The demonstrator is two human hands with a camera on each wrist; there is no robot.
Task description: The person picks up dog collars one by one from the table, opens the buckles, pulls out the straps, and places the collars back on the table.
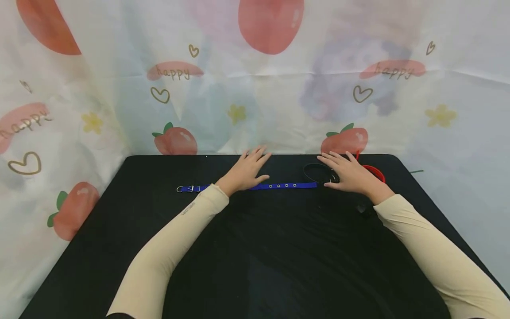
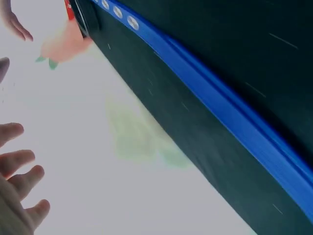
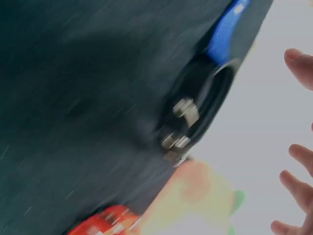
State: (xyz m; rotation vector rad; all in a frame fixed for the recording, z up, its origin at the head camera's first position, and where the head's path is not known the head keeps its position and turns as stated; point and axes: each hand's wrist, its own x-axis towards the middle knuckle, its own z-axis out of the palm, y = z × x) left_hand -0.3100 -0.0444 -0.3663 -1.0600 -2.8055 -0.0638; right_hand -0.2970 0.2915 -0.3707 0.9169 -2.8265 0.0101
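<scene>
A blue collar (image 1: 284,185) with eyelets and a metal buckle lies stretched out across the far part of the black table. My left hand (image 1: 245,170) hovers above its middle, fingers spread and holding nothing. In the left wrist view the blue strap (image 2: 210,93) runs diagonally past the fingertips (image 2: 36,174). My right hand (image 1: 350,173) is spread over a black collar (image 1: 314,165) curled into a loop, partly hidden by that hand. Its metal buckle (image 3: 186,111) shows in the right wrist view. Beyond the right hand, a red collar (image 1: 375,171) is partly covered.
A small dark object (image 1: 361,208) lies under the right wrist. The black table (image 1: 279,257) ends at a fabric backdrop (image 1: 271,106) printed with fruit and hearts. A thin dark strip (image 1: 416,171) shows beyond the right edge.
</scene>
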